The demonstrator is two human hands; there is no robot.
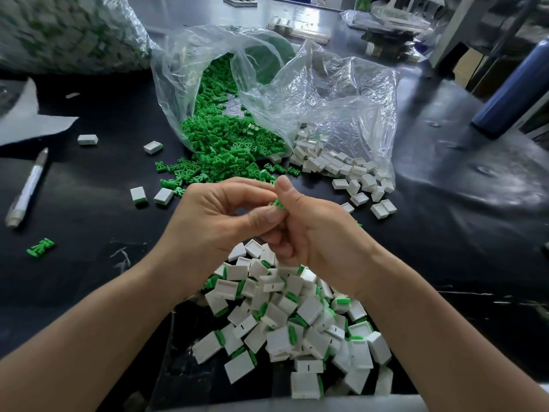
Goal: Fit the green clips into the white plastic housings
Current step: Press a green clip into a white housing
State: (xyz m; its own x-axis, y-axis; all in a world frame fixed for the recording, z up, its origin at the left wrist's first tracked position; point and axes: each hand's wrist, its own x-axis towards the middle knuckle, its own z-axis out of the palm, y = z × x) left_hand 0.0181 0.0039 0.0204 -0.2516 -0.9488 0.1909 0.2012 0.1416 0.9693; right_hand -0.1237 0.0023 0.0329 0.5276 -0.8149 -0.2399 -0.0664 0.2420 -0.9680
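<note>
My left hand and my right hand meet above the table's middle, fingers curled together round a small green clip that peeks out between them. Whether a white housing is also held is hidden by the fingers. Beyond the hands, a clear plastic bag spills a heap of green clips on its left and empty white housings on its right. Below my hands lies a pile of white housings with green clips fitted.
The black table carries a white pen at the left, a stray green clip, and loose housings. A large bag of parts fills the far left corner. A dark blue bottle stands at the right.
</note>
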